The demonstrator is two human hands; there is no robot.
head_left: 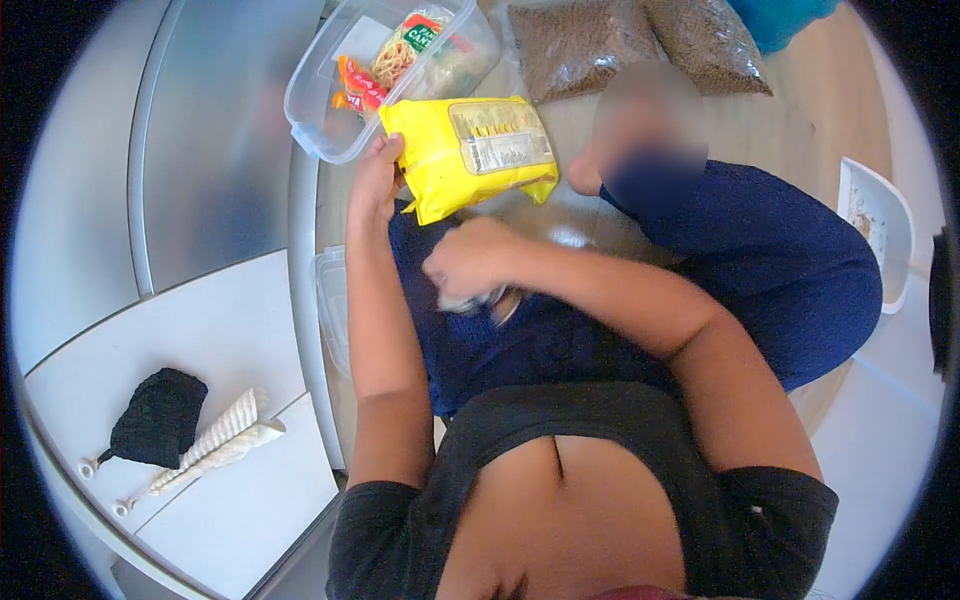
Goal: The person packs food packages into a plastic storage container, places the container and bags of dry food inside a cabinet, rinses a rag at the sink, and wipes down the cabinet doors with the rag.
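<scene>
My left hand grips the left end of a yellow plastic packet, with the thumb on its front. A pale label panel with small print covers part of the packet, too small to read. Below it, my right hand is closed over my lap. Something greyish-white with a rounded edge shows under its fingers, blurred and mostly hidden. Just behind the yellow packet stands a clear plastic container holding a noodle packet and a red-orange wrapper.
Two clear bags of brown pellets lie on the floor at the top. At the right is a white tray. Black cloth and cream cloth hang at the left, near a shiny metal panel. A clear plastic lid or box sits beside my left forearm.
</scene>
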